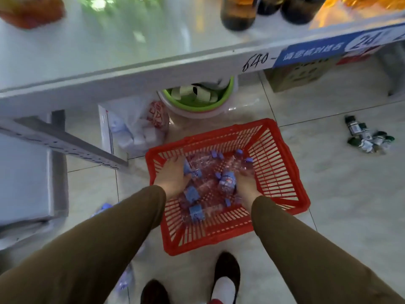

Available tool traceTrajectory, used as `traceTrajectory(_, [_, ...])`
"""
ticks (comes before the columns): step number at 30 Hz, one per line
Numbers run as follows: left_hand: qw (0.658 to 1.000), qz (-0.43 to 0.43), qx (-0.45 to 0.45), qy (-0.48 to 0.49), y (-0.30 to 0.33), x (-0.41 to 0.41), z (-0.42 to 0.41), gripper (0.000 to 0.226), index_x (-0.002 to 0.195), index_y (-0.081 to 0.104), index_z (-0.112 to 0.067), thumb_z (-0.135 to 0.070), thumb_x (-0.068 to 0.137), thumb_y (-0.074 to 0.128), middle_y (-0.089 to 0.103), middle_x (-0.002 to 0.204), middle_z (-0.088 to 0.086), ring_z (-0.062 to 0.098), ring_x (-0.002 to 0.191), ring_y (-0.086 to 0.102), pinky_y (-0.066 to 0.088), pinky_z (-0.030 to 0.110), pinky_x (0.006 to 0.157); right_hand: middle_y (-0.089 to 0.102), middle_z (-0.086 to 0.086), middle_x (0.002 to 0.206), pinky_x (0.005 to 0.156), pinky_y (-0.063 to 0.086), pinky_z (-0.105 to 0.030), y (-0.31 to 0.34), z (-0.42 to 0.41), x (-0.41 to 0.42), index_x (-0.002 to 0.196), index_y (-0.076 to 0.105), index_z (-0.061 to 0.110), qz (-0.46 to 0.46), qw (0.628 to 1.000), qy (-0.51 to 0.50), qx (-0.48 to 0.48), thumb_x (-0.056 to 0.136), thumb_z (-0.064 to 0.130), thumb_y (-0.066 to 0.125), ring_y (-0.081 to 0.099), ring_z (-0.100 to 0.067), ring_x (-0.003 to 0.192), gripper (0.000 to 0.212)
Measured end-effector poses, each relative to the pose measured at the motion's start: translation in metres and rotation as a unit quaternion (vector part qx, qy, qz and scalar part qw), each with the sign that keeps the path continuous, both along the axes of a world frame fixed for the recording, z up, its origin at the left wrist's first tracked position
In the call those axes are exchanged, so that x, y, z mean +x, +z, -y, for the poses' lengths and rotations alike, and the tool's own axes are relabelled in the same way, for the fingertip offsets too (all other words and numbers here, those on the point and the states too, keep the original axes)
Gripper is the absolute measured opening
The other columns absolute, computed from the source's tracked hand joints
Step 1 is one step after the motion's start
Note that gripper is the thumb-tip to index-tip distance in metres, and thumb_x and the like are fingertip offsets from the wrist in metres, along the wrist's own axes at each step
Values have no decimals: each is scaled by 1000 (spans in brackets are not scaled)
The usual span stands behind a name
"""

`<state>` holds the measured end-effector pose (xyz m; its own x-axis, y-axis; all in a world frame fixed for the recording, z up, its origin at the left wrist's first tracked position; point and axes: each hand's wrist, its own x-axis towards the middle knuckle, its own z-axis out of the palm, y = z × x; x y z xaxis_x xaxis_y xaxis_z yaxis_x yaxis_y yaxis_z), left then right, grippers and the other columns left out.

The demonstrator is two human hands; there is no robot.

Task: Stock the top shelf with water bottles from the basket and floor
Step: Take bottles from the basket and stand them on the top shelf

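Observation:
A red plastic basket (282, 170) sits on the tiled floor below me, holding several small clear water bottles (197, 212) with blue caps and labels. Both of my hands are down inside it. My left hand (172, 179) curls around a bottle at the basket's left side. My right hand (243, 183) grips another bottle (228, 183) near the middle. More blue-capped bottles (126, 279) lie on the floor under my left arm. The white shelf (92, 51) runs across the top of the view.
Dark and orange bottles (238, 14) stand on the shelf at upper right. Under it sit a green bowl (197, 102), a plastic bag (140, 128) and a cardboard box (300, 75). Small green-capped bottles (368, 137) lie on the floor at right. My shoes (225, 277) are just below the basket.

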<state>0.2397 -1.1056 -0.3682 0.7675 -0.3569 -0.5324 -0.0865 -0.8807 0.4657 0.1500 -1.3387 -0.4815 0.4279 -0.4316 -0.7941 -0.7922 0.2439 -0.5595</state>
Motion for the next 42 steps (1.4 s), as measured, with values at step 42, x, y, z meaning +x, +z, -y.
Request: traceTrajectory(42, [981, -130, -100, 106, -80, -12, 15, 49, 120, 50, -33, -33, 81, 80, 62, 108, -12, 12, 100, 61, 49, 26, 80, 59, -2, 126, 97, 54, -44, 8, 24, 48, 145, 37, 16, 112, 985, 126, -41, 93, 27, 70, 61, -28, 120, 62])
